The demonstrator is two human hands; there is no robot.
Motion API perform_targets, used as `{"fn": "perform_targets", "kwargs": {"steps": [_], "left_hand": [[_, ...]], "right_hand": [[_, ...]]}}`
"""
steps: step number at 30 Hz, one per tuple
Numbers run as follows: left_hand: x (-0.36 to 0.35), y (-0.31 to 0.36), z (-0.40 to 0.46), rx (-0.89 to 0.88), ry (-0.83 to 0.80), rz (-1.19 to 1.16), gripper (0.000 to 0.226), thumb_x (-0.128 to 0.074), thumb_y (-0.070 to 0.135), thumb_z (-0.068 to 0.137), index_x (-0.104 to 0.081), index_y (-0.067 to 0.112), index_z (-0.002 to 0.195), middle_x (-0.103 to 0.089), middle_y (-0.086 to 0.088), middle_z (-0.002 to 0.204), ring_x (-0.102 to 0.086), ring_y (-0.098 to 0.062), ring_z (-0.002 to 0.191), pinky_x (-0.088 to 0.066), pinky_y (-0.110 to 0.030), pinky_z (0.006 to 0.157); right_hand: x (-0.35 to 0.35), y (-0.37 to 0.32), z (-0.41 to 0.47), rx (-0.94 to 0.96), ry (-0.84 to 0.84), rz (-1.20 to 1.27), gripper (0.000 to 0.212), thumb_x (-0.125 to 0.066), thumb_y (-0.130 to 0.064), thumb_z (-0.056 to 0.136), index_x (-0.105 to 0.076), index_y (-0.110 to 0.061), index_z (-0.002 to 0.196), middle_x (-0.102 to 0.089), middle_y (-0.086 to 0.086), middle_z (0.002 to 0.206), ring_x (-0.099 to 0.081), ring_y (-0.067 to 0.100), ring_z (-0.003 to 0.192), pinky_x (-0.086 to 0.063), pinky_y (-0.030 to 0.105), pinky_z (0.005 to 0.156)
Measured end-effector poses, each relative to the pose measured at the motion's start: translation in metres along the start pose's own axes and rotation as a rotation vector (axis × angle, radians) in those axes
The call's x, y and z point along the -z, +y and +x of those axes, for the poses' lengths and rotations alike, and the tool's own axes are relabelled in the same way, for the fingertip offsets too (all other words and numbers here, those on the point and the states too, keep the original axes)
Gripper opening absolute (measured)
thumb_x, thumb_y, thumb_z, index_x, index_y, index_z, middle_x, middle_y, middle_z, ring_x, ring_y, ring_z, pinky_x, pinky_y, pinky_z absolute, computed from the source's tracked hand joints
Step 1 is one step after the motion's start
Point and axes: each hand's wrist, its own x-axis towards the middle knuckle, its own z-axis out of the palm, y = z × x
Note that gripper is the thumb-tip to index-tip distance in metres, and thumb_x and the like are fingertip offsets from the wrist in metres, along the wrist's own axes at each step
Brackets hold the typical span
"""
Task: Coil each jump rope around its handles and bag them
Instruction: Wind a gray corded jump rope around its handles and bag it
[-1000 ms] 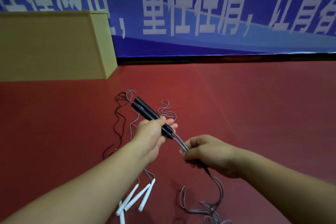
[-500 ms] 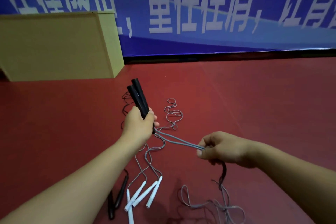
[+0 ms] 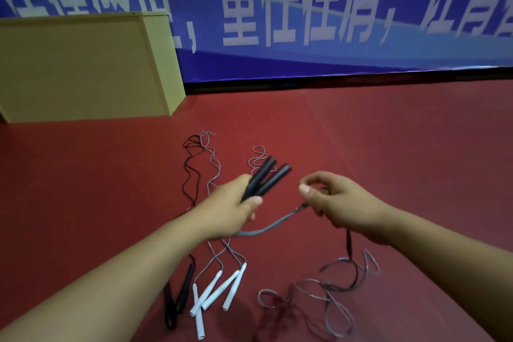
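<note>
Tilted rightward now, the black handles sit gripped in the left hand; the right hand, raised closer, pinches the gray rope.

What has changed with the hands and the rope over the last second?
The left hand has tipped the black handles from pointing up-left to up-right, gripping them throughout. The right hand, holding the grey rope, pulled away to the right, then swung up beside the handle tips, starting a wrap. The white handles, the other black handles and the yellow box on the red floor have not moved.
</note>
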Motion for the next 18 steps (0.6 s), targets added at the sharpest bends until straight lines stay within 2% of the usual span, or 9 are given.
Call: {"fn": "perform_targets", "kwargs": {"steps": [2,4,6,8,10,13,15,18], "left_hand": [[-0.003,0.011,-0.007,-0.027,-0.126,-0.166,0.009,-0.051,0.026,0.101,-0.050,0.023,0.093,-0.058,0.009,0.061,-0.048,-0.004,0.047,-0.041,-0.020,0.047],[-0.006,0.021,-0.014,0.002,-0.209,-0.265,0.016,-0.051,0.031,0.101,-0.051,0.017,0.093,-0.052,0.010,0.056,-0.046,-0.006,0.044,-0.040,-0.019,0.045],[-0.007,0.029,-0.019,0.028,-0.284,-0.294,0.022,-0.051,0.036,0.100,-0.052,0.015,0.093,-0.050,0.009,0.055,-0.046,-0.007,0.045,-0.042,-0.020,0.046],[-0.006,0.037,-0.025,0.036,-0.340,-0.305,0.022,-0.053,0.038,0.099,-0.050,0.020,0.087,-0.051,0.009,0.054,-0.047,-0.007,0.043,-0.041,-0.021,0.045],[0.000,0.045,-0.030,0.015,-0.357,-0.299,0.023,-0.053,0.043,0.098,-0.052,0.022,0.088,-0.056,0.007,0.056,-0.049,-0.009,0.043,-0.039,-0.021,0.045],[0.013,0.061,-0.034,-0.048,-0.318,-0.407,0.045,-0.051,0.057,0.092,-0.060,0.012,0.097,-0.069,-0.002,0.067,-0.052,-0.013,0.048,-0.038,-0.024,0.050],[0.022,0.069,-0.035,-0.009,-0.259,-0.539,0.055,-0.045,0.058,0.090,-0.065,0.008,0.097,-0.074,-0.010,0.077,-0.057,-0.017,0.058,-0.043,-0.025,0.058],[0.029,0.073,-0.032,0.075,-0.230,-0.603,0.044,-0.056,0.052,0.090,-0.071,0.010,0.093,-0.076,-0.013,0.084,-0.060,-0.016,0.068,-0.043,-0.029,0.063]], "right_hand": [[0.002,-0.006,-0.007,-0.005,0.021,0.024,0.024,-0.049,-0.054,0.092,-0.057,-0.041,0.110,-0.058,-0.002,0.061,-0.041,0.013,0.050,-0.034,0.025,0.047],[0.002,-0.010,-0.013,-0.013,0.029,0.040,0.030,-0.042,-0.058,0.092,-0.052,-0.048,0.118,-0.056,0.002,0.068,-0.037,0.013,0.048,-0.032,0.024,0.044],[0.000,-0.013,-0.018,0.023,0.040,0.094,0.034,-0.039,-0.054,0.094,-0.055,-0.041,0.121,-0.053,-0.004,0.066,-0.035,0.009,0.045,-0.030,0.021,0.041],[-0.002,-0.018,-0.020,0.105,0.029,0.091,0.033,-0.040,-0.045,0.098,-0.062,-0.023,0.112,-0.047,-0.013,0.056,-0.036,0.004,0.044,-0.031,0.016,0.042],[-0.003,-0.023,-0.024,0.155,0.004,0.028,0.030,-0.044,-0.038,0.100,-0.062,-0.014,0.096,-0.046,-0.014,0.052,-0.038,0.001,0.047,-0.032,0.013,0.045],[0.004,-0.029,-0.027,0.155,0.029,0.063,0.027,-0.046,-0.036,0.099,-0.059,-0.016,0.085,-0.043,-0.016,0.047,-0.036,-0.001,0.043,-0.030,0.012,0.043],[0.008,-0.032,-0.027,0.157,0.065,0.096,0.029,-0.047,-0.041,0.098,-0.058,-0.017,0.083,-0.041,-0.015,0.048,-0.034,0.001,0.044,-0.029,0.016,0.044],[0.010,-0.035,-0.025,0.147,0.120,0.097,0.033,-0.047,-0.047,0.096,-0.059,-0.019,0.084,-0.040,-0.016,0.049,-0.034,0.003,0.046,-0.029,0.022,0.047]]}}
